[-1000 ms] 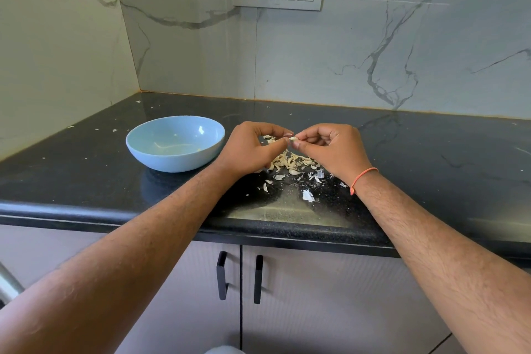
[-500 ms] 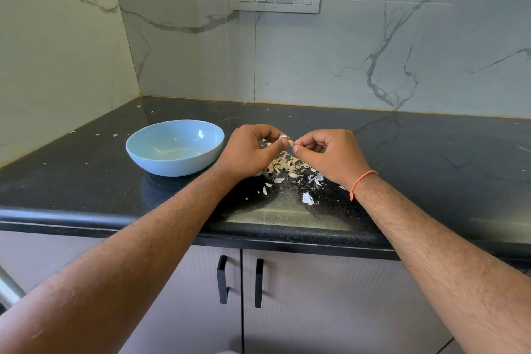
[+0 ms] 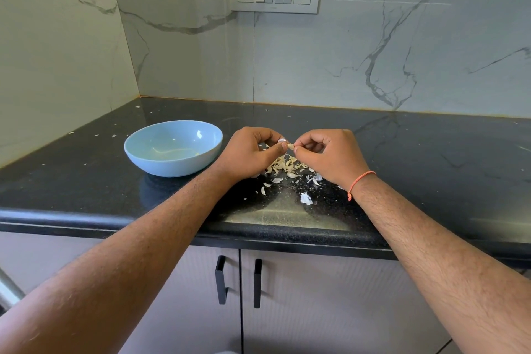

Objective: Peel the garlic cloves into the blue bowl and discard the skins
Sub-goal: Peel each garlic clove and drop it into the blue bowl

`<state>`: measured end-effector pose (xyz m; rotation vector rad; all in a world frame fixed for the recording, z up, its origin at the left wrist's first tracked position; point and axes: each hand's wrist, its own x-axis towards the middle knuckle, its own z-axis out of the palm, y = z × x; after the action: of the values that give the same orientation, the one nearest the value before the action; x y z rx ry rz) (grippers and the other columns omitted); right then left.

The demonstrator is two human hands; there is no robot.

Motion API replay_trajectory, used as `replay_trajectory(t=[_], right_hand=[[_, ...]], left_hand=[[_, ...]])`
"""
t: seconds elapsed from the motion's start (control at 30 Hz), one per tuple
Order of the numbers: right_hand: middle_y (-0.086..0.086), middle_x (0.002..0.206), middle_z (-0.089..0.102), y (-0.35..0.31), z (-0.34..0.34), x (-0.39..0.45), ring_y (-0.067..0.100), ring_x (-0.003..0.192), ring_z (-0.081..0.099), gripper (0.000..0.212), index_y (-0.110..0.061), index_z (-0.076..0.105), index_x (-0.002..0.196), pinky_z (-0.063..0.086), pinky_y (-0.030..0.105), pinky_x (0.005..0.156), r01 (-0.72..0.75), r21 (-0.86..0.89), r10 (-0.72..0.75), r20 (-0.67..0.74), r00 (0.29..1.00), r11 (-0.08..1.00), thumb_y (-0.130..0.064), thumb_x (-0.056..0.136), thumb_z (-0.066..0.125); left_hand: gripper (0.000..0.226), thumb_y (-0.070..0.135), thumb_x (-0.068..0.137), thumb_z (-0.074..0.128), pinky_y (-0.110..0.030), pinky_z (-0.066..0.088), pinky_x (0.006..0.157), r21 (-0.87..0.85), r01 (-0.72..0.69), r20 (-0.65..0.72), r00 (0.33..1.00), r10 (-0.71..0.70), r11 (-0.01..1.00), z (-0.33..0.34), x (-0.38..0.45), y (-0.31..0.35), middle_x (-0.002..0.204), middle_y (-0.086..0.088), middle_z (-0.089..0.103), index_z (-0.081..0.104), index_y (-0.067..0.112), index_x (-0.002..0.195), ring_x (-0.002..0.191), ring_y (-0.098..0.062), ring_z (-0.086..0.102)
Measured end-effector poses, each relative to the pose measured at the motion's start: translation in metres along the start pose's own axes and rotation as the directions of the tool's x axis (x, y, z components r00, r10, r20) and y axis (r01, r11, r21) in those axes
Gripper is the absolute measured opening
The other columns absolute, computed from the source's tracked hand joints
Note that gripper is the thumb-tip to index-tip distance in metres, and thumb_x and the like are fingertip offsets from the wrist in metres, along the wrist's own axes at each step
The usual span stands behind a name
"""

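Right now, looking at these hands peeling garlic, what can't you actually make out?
All from the head view:
- The garlic clove: too small, pinched between left hand and right hand; how much skin remains is unclear.
- The pile of skins: partly hidden behind both hands; whether unpeeled cloves lie in it is unclear.
- The blue bowl: near wall hides part of its floor; contents uncertain.
- The elbows: cut off by the bottom edge.

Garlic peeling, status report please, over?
Left hand and right hand pinching one garlic clove. Blue bowl near empty. Skins piled below; nothing obstructing.
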<state>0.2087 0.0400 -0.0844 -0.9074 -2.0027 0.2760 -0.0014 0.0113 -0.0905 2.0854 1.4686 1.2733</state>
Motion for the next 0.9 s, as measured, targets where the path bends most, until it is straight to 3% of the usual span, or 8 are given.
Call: replay_trajectory(t=[0.1,0.2,0.33,0.47,0.6,0.73,0.8,0.9], right_hand=[[-0.015,0.066,0.073,0.0,-0.001,0.0,0.004,0.062,0.068,0.009,-0.026,0.083,0.082,0.054,0.015,0.062,0.003,0.008,-0.003,-0.009,1.0,1.0,-0.018,0.084,0.08],[-0.014,0.066,0.072,0.002,0.0,0.002,0.006,0.061,0.068,0.007,-0.026,0.082,0.083,0.055,0.019,0.061,-0.012,0.01,0.013,-0.034,0.999,1.0,-0.021,0.086,0.079],[-0.02,0.064,0.068,0.006,0.0,0.005,0.003,0.06,0.064,0.006,-0.025,0.081,0.086,0.054,0.018,0.061,-0.065,0.01,0.066,-0.085,0.994,0.998,-0.023,0.09,0.077],[-0.013,0.058,0.065,0.009,0.002,0.005,0.008,0.053,0.057,0.018,-0.03,0.078,0.084,0.051,0.026,0.059,-0.126,-0.057,0.127,0.009,0.992,0.99,-0.034,0.097,0.066],[-0.018,0.079,0.069,0.012,0.0,0.004,0.004,0.07,0.061,0.012,-0.034,0.077,0.079,0.051,0.026,0.066,-0.066,-0.129,0.072,0.041,0.997,0.989,-0.035,0.091,0.077],[-0.015,0.095,0.066,0.016,-0.002,0.004,0.012,0.088,0.059,0.019,-0.032,0.077,0.088,0.05,0.032,0.079,-0.011,-0.158,0.015,0.028,1.0,0.987,-0.016,0.08,0.082],[-0.017,0.087,0.069,0.014,-0.002,0.004,0.013,0.084,0.06,0.022,-0.032,0.076,0.082,0.053,0.036,0.083,-0.018,-0.159,0.017,-0.004,1.0,0.987,-0.01,0.082,0.075],[-0.018,0.075,0.072,0.012,-0.001,0.003,0.008,0.077,0.061,0.022,-0.032,0.077,0.07,0.056,0.036,0.08,-0.025,-0.157,0.023,-0.013,1.0,0.987,-0.019,0.087,0.069]], left_hand=[[0.012,0.025,0.1,0.072,-0.008,0.039,0.059,-0.008,0.001,0.028,1.0,0.0,1.0,0.0,0.0,0.0,0.061,0.027,0.066,0.081,0.017,0.096,0.053,0.012,0.056],[0.011,0.026,0.098,0.074,-0.013,0.043,0.067,-0.017,-0.029,0.049,0.998,0.03,0.999,0.001,-0.001,0.0,0.075,0.019,0.074,0.082,0.018,0.096,0.061,0.01,0.059],[0.008,0.028,0.098,0.075,-0.008,0.041,0.061,-0.048,-0.012,-0.007,1.0,0.012,0.999,0.001,-0.001,0.0,0.069,0.023,0.071,0.079,0.025,0.091,0.058,0.011,0.058],[0.015,0.027,0.097,0.076,-0.007,0.043,0.058,-0.1,0.015,-0.076,0.997,-0.023,0.995,0.0,-0.002,0.001,0.079,0.01,0.076,0.082,0.014,0.103,0.056,0.008,0.061],[0.016,0.03,0.097,0.077,-0.01,0.047,0.06,-0.094,0.029,-0.099,0.994,-0.038,0.995,0.0,-0.001,0.0,0.088,0.009,0.08,0.082,0.017,0.103,0.06,0.006,0.065],[0.016,0.032,0.096,0.078,-0.013,0.047,0.058,-0.095,0.04,-0.108,0.993,-0.05,0.995,0.0,0.0,-0.001,0.088,0.01,0.08,0.082,0.018,0.102,0.057,0.006,0.062],[0.016,0.032,0.096,0.077,-0.013,0.046,0.057,-0.095,0.037,-0.104,0.993,-0.046,0.995,0.0,-0.001,-0.001,0.088,0.011,0.08,0.082,0.019,0.102,0.054,0.005,0.06],[0.016,0.032,0.096,0.077,-0.013,0.046,0.056,-0.097,0.032,-0.105,0.994,-0.042,0.995,0.0,-0.001,-0.002,0.091,0.011,0.08,0.082,0.018,0.102,0.053,0.005,0.06]])
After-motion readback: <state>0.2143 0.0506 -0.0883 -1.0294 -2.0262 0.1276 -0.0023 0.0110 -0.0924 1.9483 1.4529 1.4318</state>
